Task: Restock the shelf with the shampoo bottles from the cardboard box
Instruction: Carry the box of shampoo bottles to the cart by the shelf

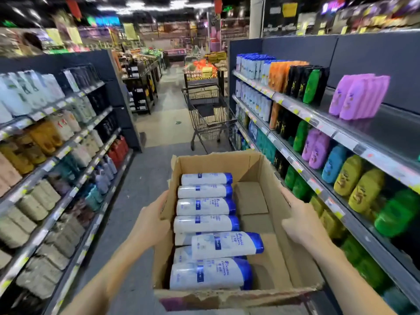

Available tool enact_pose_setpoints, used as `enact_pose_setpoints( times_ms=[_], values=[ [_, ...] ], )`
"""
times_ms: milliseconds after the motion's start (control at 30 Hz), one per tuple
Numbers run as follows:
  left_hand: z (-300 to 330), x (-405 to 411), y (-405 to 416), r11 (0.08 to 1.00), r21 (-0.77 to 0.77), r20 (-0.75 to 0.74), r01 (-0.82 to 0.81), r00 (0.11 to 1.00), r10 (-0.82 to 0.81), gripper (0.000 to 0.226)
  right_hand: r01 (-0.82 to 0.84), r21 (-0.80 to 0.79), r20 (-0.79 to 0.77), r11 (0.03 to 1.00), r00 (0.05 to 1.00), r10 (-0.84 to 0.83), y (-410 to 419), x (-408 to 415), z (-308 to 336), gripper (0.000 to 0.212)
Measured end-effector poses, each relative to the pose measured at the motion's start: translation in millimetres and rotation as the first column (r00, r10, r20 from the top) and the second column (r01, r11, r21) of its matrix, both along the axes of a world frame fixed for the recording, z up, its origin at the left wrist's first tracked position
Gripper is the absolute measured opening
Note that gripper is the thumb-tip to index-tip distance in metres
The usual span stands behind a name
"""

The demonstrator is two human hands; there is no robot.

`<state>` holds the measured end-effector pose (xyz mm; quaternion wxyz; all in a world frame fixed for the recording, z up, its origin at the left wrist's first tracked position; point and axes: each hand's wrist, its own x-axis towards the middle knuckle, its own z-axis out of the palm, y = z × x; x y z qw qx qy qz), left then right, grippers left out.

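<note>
I carry an open cardboard box [256, 169] in front of me in a store aisle. My left hand [151, 220] grips its left wall and my right hand [300, 223] grips its right wall. Inside, along the left half, lie several white shampoo bottles with blue caps [205, 206], stacked on their sides; one bottle [227, 245] rests askew on top. The box's right half shows bare cardboard. The shelf on the right [318, 123] holds matching white and blue bottles [252, 64] at its far end.
A wire shopping cart [209, 117] stands in the aisle ahead, close to the right shelf. Purple bottles [359, 96] sit on the right shelf's top tier beside bare shelf space [400, 130]. The left shelf [56, 155] is packed with products.
</note>
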<state>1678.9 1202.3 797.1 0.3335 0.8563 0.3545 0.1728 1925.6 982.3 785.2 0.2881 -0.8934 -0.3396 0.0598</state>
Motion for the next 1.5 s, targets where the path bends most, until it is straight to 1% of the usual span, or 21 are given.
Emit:
enact_pose_setpoints(
  times_ms=[67,167,233,300,400,467,533,567,700,800,933,1033,1133,1200,1300,1400,1500],
  values=[
    [3,51,39,1.0,-0.005,0.007,-0.013,1.0,0.013,0.049,-0.021,0.018,-0.016,1.0,1.0,0.021,43,50,4,0.1],
    [11,127,101,0.999,-0.003,0.009,-0.035,0.999,0.035,0.049,-0.052,0.06,-0.026,0.997,0.998,0.053,108,128,10,0.1],
    [18,171,140,0.999,-0.022,0.022,-0.046,0.999,0.047,0.046,-0.064,0.056,-0.01,0.996,0.998,0.065,150,174,19,0.101],
    [21,215,178,0.998,-0.027,0.031,-0.057,0.998,0.058,0.042,-0.073,0.049,-0.036,0.996,0.997,0.075,192,220,24,0.1],
    [14,282,247,0.999,-0.016,0.006,-0.046,0.999,0.046,0.054,-0.091,0.079,-0.052,0.993,0.994,0.095,258,284,26,0.096],
    [2,327,296,0.999,-0.022,0.001,-0.049,0.999,0.049,0.062,-0.098,0.086,-0.035,0.991,0.994,0.101,303,326,21,0.095],
    [-9,373,345,0.998,-0.036,0.014,-0.043,0.999,0.043,0.065,-0.088,0.082,-0.032,0.993,0.995,0.091,348,370,14,0.089],
    [-12,397,370,0.998,-0.044,0.027,-0.04,0.999,0.041,0.065,-0.082,0.074,-0.038,0.994,0.996,0.086,372,393,12,0.087],
    [-10,481,460,0.996,-0.077,0.032,-0.036,0.999,0.039,0.061,-0.076,0.025,-0.042,0.997,0.996,0.077,463,479,11,0.094],
    [-7,538,523,0.996,-0.085,0.024,-0.031,0.999,0.033,0.061,-0.069,-0.011,-0.015,0.998,0.997,0.069,525,541,16,0.094],
    [-8,611,600,0.994,-0.094,0.013,-0.059,0.998,0.061,0.068,-0.052,-0.047,-0.012,0.998,0.999,0.052,607,619,5,0.097],
    [-21,665,661,0.993,-0.088,0.007,-0.073,0.997,0.074,0.073,-0.091,-0.029,-0.037,0.995,0.995,0.09,672,678,-3,0.097],
    [-30,721,722,0.991,-0.086,0.005,-0.106,0.994,0.107,0.071,-0.139,0.009,-0.061,0.99,0.988,0.14,736,740,-13,0.094],
    [-33,759,759,0.988,-0.097,-0.006,-0.119,0.993,0.119,0.071,-0.171,-0.014,-0.069,0.985,0.983,0.169,778,779,-16,0.095],
    [-38,808,811,0.98,-0.121,-0.018,-0.155,0.988,0.154,0.07,-0.19,0.001,-0.124,0.982,0.974,0.188,842,833,-20,0.095],
    [-44,850,864,0.974,-0.123,-0.02,-0.19,0.982,0.189,0.066,-0.231,-0.03,-0.106,0.972,0.968,0.227,901,881,-20,0.1],
    [-52,889,915,0.97,-0.145,-0.011,-0.195,0.981,0.196,0.062,-0.226,-0.063,-0.101,0.972,0.971,0.219,959,927,-24,0.097]
  ],
)
